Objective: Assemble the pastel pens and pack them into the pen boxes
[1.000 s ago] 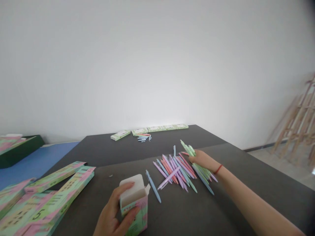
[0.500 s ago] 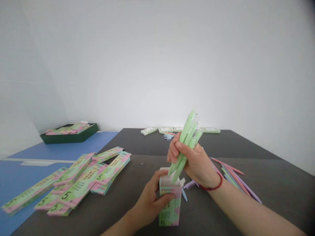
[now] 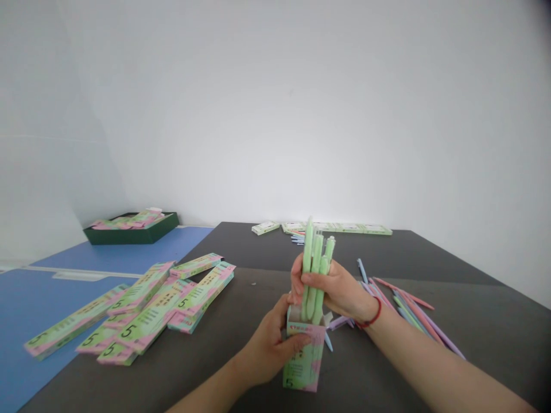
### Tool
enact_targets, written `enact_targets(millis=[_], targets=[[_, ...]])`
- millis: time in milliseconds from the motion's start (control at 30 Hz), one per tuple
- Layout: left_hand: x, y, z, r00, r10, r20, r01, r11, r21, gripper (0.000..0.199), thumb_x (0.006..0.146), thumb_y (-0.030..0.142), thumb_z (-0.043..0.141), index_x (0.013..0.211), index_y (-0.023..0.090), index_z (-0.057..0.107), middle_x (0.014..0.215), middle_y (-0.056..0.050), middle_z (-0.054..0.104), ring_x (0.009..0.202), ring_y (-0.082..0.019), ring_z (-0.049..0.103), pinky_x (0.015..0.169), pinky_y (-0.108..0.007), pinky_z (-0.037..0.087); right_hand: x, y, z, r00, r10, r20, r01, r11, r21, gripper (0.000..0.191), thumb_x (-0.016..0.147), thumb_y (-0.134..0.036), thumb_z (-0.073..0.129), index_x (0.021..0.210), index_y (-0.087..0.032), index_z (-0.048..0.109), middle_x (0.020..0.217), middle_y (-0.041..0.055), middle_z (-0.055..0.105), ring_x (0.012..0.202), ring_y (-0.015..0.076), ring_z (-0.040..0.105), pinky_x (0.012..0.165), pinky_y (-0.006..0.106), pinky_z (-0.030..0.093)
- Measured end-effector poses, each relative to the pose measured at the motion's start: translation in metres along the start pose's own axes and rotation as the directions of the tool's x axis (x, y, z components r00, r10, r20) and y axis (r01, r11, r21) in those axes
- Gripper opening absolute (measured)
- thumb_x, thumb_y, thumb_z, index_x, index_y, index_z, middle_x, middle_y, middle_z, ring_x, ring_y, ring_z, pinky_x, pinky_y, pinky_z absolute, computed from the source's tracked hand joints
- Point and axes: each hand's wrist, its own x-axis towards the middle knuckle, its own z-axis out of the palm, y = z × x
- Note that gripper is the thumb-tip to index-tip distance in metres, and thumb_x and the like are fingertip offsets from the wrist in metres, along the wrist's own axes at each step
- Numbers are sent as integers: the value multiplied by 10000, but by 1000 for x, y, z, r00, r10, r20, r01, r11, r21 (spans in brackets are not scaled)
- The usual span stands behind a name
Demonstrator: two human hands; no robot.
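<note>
An open pink-and-green pen box [image 3: 303, 361] stands upright at the front of the table, with my left hand [image 3: 271, 344] wrapped round its upper part. Above it, my right hand [image 3: 338, 287] is closed round a bundle of light green pens [image 3: 316, 258]. The lower ends of the pens are inside the box's mouth, and their tops stick up past my fingers. A flap of the box shows at its right rim. Some pens behind the box are partly hidden by it and by my right hand.
Several similar boxes [image 3: 155, 315] lie piled at left. Loose coloured pens [image 3: 422, 321] lie at right. A dark green tray [image 3: 138, 234] of flat boxes stands on the blue surface [image 3: 55, 298] at back left. White-and-green boxes [image 3: 348, 228] line the far table edge.
My right hand has lowered the green pens, and their ends have entered the box. The bundle has turned from slanted to nearly upright. My left hand still holds the box.
</note>
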Motion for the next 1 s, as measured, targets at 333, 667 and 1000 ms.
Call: enact_targets(millis=[333, 667, 1000], targets=[[3, -5, -2, 1000, -15, 25, 17, 995, -97, 388, 806, 219, 619, 1158, 193, 459, 966, -18, 564, 854, -166, 533, 782, -294, 449, -8, 2, -4, 997, -17, -81, 12, 998, -63, 183, 788, -240, 695, 902, -164, 573, 719, -2, 633, 666, 143, 630, 635, 270, 508], [5, 0, -1, 999, 52, 15, -50, 994, -102, 430, 826, 197, 597, 1224, 199, 434, 1066, -45, 580, 964, -200, 550, 834, -301, 439, -8, -1, -5, 999, 37, -21, -38, 998, -49, 262, 807, -215, 675, 1038, -168, 560, 845, 30, 647, 800, 175, 647, 729, 324, 510], [3, -8, -2, 998, 53, 31, -47, 985, -166, 439, 825, 256, 626, 1219, 213, 437, 990, -27, 557, 874, -164, 531, 756, -268, 431, -7, -7, -4, 999, 41, -3, -41, 997, -59, 248, 852, -183, 622, 1093, -156, 570, 981, 85, 675, 957, 201, 640, 846, 337, 481]])
